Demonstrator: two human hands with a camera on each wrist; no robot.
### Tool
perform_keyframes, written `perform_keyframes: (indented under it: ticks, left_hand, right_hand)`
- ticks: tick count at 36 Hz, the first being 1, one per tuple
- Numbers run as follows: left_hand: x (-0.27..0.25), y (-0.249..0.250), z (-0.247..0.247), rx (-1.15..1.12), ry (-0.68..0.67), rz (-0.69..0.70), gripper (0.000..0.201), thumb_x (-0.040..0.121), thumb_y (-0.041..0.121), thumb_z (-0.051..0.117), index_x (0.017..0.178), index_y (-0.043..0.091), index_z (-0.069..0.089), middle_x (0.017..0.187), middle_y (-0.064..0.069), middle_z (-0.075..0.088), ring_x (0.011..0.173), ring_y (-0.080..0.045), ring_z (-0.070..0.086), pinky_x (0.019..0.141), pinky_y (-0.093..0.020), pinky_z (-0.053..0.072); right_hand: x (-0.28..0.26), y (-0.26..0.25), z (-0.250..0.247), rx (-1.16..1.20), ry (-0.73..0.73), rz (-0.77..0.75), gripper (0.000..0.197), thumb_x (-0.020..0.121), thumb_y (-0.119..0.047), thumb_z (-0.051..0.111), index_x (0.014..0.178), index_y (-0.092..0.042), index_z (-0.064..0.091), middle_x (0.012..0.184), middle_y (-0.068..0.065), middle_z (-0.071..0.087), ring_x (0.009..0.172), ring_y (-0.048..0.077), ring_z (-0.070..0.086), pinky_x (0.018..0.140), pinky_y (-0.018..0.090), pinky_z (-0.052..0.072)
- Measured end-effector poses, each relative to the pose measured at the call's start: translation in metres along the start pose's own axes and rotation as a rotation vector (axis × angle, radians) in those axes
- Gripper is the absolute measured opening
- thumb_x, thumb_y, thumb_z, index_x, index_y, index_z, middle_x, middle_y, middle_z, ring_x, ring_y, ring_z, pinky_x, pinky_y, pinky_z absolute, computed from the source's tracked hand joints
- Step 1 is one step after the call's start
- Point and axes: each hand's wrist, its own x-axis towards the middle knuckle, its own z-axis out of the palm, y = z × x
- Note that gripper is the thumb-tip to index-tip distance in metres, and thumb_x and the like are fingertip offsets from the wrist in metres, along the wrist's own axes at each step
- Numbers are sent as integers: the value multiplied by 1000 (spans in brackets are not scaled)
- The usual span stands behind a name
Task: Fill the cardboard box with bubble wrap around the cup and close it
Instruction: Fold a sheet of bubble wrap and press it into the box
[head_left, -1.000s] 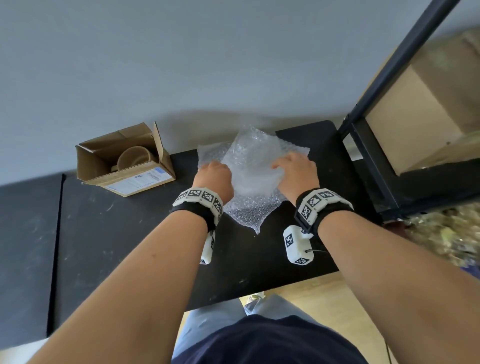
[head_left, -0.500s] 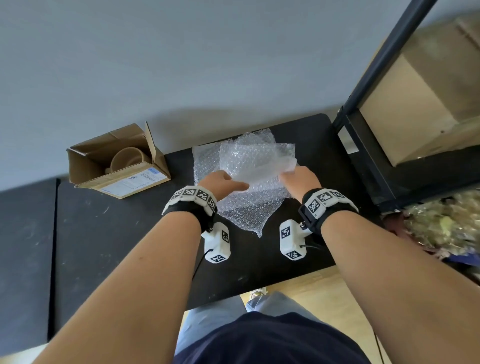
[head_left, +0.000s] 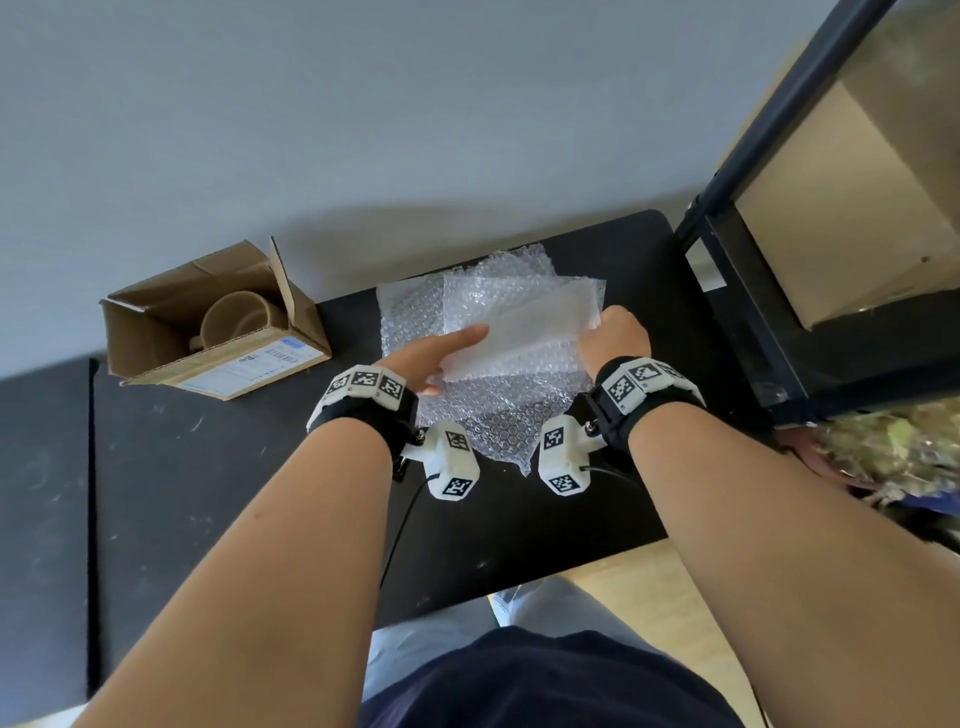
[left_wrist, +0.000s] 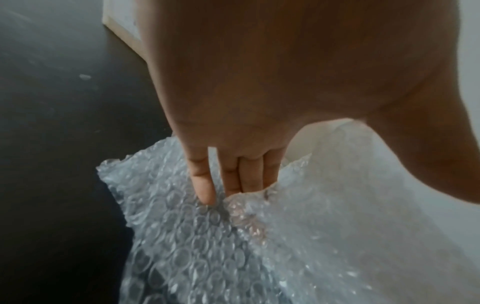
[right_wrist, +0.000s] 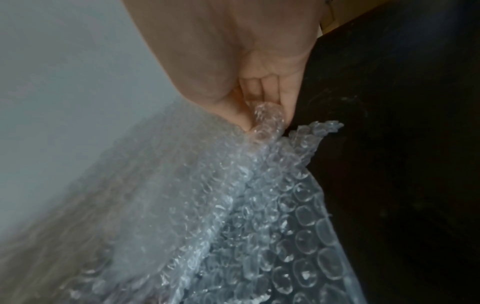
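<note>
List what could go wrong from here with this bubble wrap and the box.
1. The right hand pinches only a corner of the top sheet, while the left hand holds the opposite edge; it may slip loose on the way over.
2. The loose sheets beneath overlap and could cling and get dragged across the table.
3. The cup fills much of the cardboard box; an unfolded sheet might bulge and keep it from closing.

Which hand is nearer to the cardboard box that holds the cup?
Left. The left hand holds the end of the bubble wrap nearest the cardboard box; the right hand pinches the opposite end, farther away.
</note>
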Motion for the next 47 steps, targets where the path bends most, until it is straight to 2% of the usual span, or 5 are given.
perform_keyframes:
  ticks: [9, 17, 24, 37, 47]
  left_hand:
    - [20, 14, 4, 459, 219, 127, 24, 91, 24, 62, 110, 11, 60, 106, -6, 65, 94, -22, 64, 75, -28, 47]
    - [26, 19, 9, 516, 168, 159, 88, 73, 87, 28, 109, 14, 61, 118, -14, 63, 101, -25, 61, 101, -44, 39]
    - [40, 14, 11, 468, 305, 161, 29, 95, 34, 56, 97, 7, 64, 87, -5, 63, 67, -14, 56, 55, -20, 41]
    - [48, 19, 28, 654, 405, 69, 34, 94, 29, 55, 119, 5, 53, 111, -14, 64, 93, -29, 62, 66, -32, 44]
    - [47, 18, 32, 652, 483, 87, 75, 91, 36, 59, 146, 1, 21, 140, -17, 46, 120, -33, 54, 86, -38, 49]
  right_hand:
    - [9, -10, 2, 25, 22, 103, 26, 96, -14, 47, 119, -3, 54, 117, 15, 62, 103, 32, 61, 70, 32, 40]
    - [15, -8, -1, 3, 43, 127, 30, 95, -10, 46, 125, -3, 48, 119, 16, 61, 104, 33, 62, 70, 33, 42]
    - [18, -9, 0, -20, 28, 114, 32, 94, -11, 49, 125, -3, 47, 119, 16, 61, 104, 33, 62, 70, 33, 42]
    - [21, 1, 3, -80, 65, 23, 46, 88, -16, 52, 133, -9, 45, 136, 13, 47, 125, 32, 44, 101, 43, 41]
    - [20, -4, -2, -32, 137, -101, 23, 86, -5, 49, 106, -7, 59, 115, 13, 55, 105, 32, 53, 87, 42, 48]
